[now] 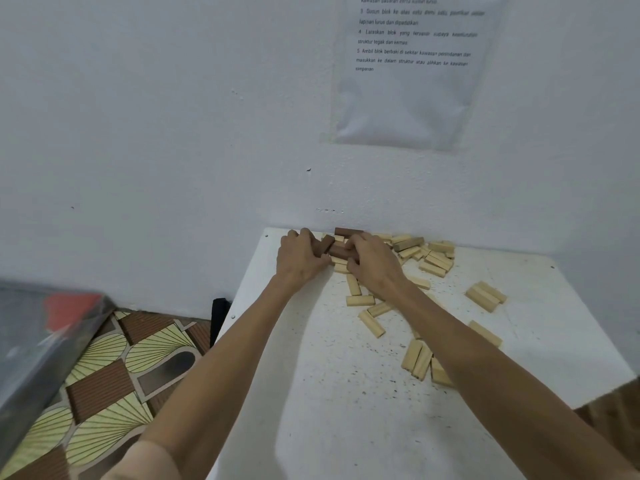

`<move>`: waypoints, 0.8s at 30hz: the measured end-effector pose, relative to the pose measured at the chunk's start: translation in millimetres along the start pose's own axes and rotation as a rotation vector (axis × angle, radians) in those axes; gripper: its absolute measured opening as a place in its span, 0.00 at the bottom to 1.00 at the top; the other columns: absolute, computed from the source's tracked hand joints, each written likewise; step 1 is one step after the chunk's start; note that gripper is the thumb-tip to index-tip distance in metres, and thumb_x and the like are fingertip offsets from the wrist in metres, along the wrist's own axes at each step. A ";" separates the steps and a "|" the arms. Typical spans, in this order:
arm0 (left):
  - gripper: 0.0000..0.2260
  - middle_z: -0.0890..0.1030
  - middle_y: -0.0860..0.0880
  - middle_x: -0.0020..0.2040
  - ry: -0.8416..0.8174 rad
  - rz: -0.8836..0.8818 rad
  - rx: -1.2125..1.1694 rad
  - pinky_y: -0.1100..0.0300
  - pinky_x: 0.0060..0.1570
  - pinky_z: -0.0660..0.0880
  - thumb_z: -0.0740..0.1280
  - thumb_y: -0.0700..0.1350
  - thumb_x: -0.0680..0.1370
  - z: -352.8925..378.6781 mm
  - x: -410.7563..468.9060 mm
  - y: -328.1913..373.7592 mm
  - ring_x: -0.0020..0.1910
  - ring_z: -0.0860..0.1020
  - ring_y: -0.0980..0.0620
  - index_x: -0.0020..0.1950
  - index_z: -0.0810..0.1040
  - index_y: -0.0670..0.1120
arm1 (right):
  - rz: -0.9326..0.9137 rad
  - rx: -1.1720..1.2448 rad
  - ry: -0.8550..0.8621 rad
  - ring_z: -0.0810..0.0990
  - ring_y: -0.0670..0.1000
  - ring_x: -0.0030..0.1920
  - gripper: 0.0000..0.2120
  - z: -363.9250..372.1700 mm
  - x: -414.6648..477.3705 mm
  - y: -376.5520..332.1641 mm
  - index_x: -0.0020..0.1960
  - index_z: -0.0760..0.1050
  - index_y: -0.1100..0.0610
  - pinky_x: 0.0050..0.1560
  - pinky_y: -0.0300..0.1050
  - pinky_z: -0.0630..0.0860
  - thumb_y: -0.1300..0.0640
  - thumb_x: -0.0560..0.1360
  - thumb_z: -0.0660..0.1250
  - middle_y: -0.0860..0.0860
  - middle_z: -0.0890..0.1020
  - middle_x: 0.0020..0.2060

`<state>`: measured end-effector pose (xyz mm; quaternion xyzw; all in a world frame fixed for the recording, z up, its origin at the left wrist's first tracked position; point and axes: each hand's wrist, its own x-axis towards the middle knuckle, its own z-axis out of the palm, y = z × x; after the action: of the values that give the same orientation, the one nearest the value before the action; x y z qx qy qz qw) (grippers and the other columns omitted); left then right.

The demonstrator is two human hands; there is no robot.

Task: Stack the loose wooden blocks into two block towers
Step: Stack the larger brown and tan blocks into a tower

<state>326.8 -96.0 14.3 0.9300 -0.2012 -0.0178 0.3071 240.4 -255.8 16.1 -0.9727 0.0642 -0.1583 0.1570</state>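
Several pale wooden blocks [434, 260] lie scattered over the white table [346, 393], most of them heaped against the wall at the far edge. A few dark brown blocks sit in that heap. My left hand [299, 258] grips one dark brown block [325, 244] at the far left of the heap. My right hand [375, 263] curls round another dark brown block [341, 252] just beside it. A third dark block [348, 232] lies behind them by the wall. Pale blocks [341, 265] lie under both hands.
Loose pale blocks [485, 296] lie in pairs and singly across the table's right half and middle [417, 362]. A printed sheet [412, 64] hangs on the white wall. To the left, a patterned floor mat [104, 375] and a grey box [41, 341] sit below the table.
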 end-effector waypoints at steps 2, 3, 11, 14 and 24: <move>0.20 0.74 0.45 0.54 0.001 -0.018 -0.038 0.52 0.52 0.74 0.75 0.50 0.71 1.1 -2.4 3.4 0.57 0.73 0.42 0.57 0.73 0.44 | 0.002 0.040 0.023 0.77 0.55 0.57 0.12 -2.2 -4.3 -1.0 0.61 0.78 0.59 0.51 0.47 0.74 0.62 0.78 0.67 0.54 0.80 0.57; 0.19 0.74 0.44 0.54 -0.005 -0.014 -0.041 0.52 0.52 0.74 0.75 0.49 0.71 1.7 -3.1 4.4 0.57 0.73 0.42 0.57 0.73 0.44 | 0.005 0.058 0.031 0.77 0.55 0.57 0.12 -3.5 -6.7 -1.5 0.61 0.78 0.59 0.49 0.46 0.73 0.62 0.78 0.68 0.54 0.80 0.57; 0.17 0.76 0.39 0.52 -0.063 0.059 0.038 0.52 0.50 0.71 0.70 0.45 0.75 8.3 -9.5 12.5 0.57 0.73 0.37 0.64 0.75 0.47 | 0.031 0.094 0.049 0.79 0.54 0.53 0.09 -11.3 -25.9 1.2 0.56 0.79 0.60 0.45 0.45 0.72 0.61 0.76 0.69 0.53 0.81 0.54; 0.17 0.76 0.40 0.50 -0.061 0.079 0.048 0.52 0.50 0.71 0.70 0.45 0.75 11.6 -12.9 16.2 0.55 0.75 0.36 0.64 0.76 0.49 | 0.036 0.114 0.049 0.79 0.54 0.50 0.08 -14.3 -34.7 3.7 0.54 0.79 0.58 0.45 0.49 0.77 0.61 0.75 0.69 0.52 0.81 0.51; 0.17 0.74 0.42 0.47 0.009 0.127 -0.064 0.57 0.45 0.66 0.71 0.45 0.73 12.1 -43.0 14.0 0.51 0.73 0.42 0.61 0.78 0.47 | 0.063 0.209 0.067 0.78 0.51 0.43 0.06 -28.1 -78.1 -1.5 0.50 0.77 0.55 0.42 0.52 0.79 0.61 0.75 0.71 0.49 0.79 0.46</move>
<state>280.3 -96.5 8.7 0.9052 -0.2575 -0.0003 0.3380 157.7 -248.7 19.5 -0.9428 0.0832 -0.1913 0.2601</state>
